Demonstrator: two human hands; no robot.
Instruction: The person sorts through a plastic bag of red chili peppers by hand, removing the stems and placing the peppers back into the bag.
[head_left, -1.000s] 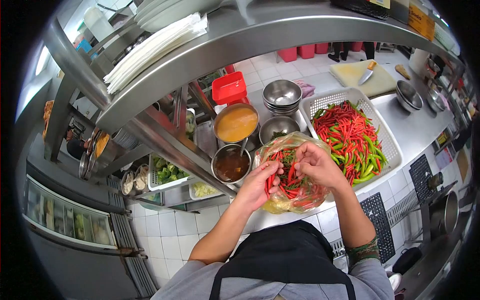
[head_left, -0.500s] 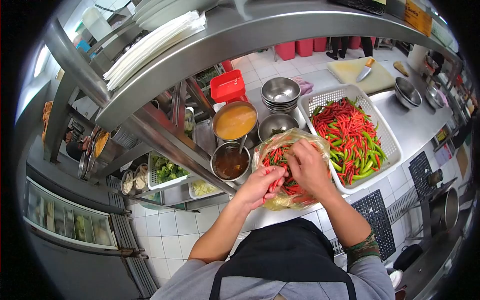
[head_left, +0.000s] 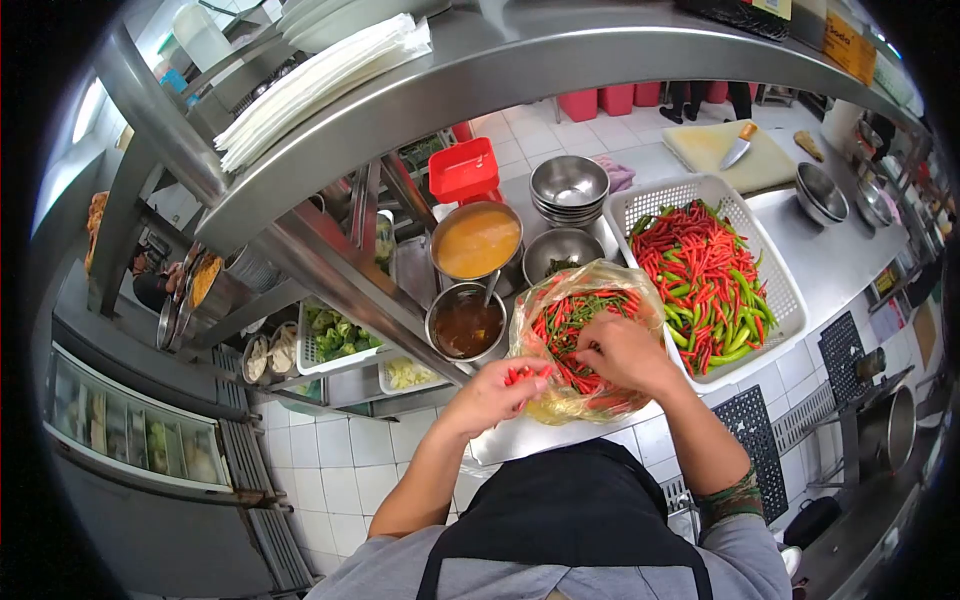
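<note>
Several red chillies (head_left: 520, 376) are held in my left hand (head_left: 493, 398), its fingers curled round them at the near left edge of a clear plastic bag (head_left: 649, 294). The bag holds red chillies with green stems (head_left: 560, 318). Over the bag's right part is my right hand (head_left: 622, 350), its fingers bent down onto the chillies; what lies between the fingertips is hidden. Just right of the bag, a white perforated basket (head_left: 790, 290) carries a heap of red and green chillies (head_left: 700, 270).
Left of the bag stand a pot of orange liquid (head_left: 478, 243) and a pot of dark liquid (head_left: 467, 325). Metal bowls (head_left: 569, 183) are stacked behind. A knife (head_left: 738, 148) rests on a cutting board (head_left: 765, 165). A steel shelf (head_left: 480, 62) crosses overhead.
My left hand has moved left and down, away from my right hand, with red chillies in it. My right hand has lowered into the bag. The view has shifted slightly.
</note>
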